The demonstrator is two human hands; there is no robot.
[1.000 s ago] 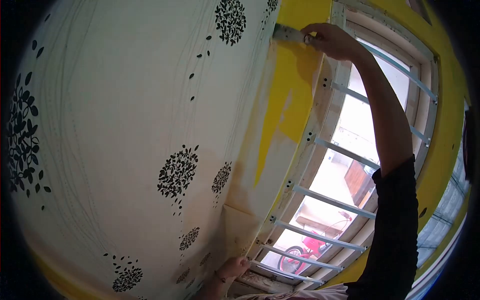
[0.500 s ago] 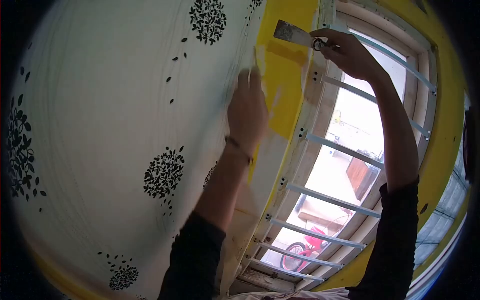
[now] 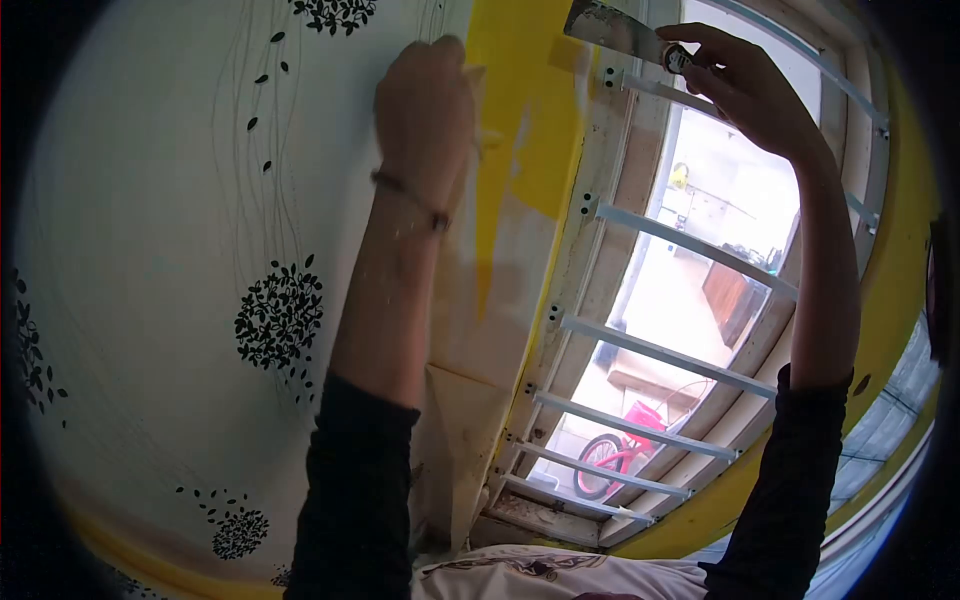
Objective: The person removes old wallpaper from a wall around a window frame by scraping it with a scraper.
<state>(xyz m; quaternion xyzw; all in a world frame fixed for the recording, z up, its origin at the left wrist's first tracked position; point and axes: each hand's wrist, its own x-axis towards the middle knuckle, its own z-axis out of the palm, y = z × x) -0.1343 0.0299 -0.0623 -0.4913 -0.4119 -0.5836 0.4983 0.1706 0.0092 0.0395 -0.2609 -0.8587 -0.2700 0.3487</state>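
The right hand [image 3: 735, 80], in the upper right of the frame, closes its grip around the handle end of a flat metal scraper [image 3: 612, 30], with the thumb and fingers pinching close to where the blade begins. From that grip the scraper reaches out leftward, its long axis running from the fingers up toward the top centre of the frame at a shallow slant. Its broad, stained end points toward the left hand's side and overlaps the right part of a yellow wall strip [image 3: 545, 125] in the view; whether metal touches wall cannot be told.

The left hand [image 3: 425, 110] is raised at upper centre, left of the scraper's tip and a little lower, with most of the yellow strip between the two. Its fingers curl at the edge of the patterned wallpaper [image 3: 180, 250]; a pale torn edge [image 3: 477, 76] shows just beside them, but whether they pinch it cannot be told. The left hand is the nearer one to that edge, while the right hand lies beyond the strip, in front of the window bars [image 3: 690, 248]. Lower down, near bottom centre, a loose paper flap [image 3: 465, 420] hangs beside the window frame [image 3: 590, 260].
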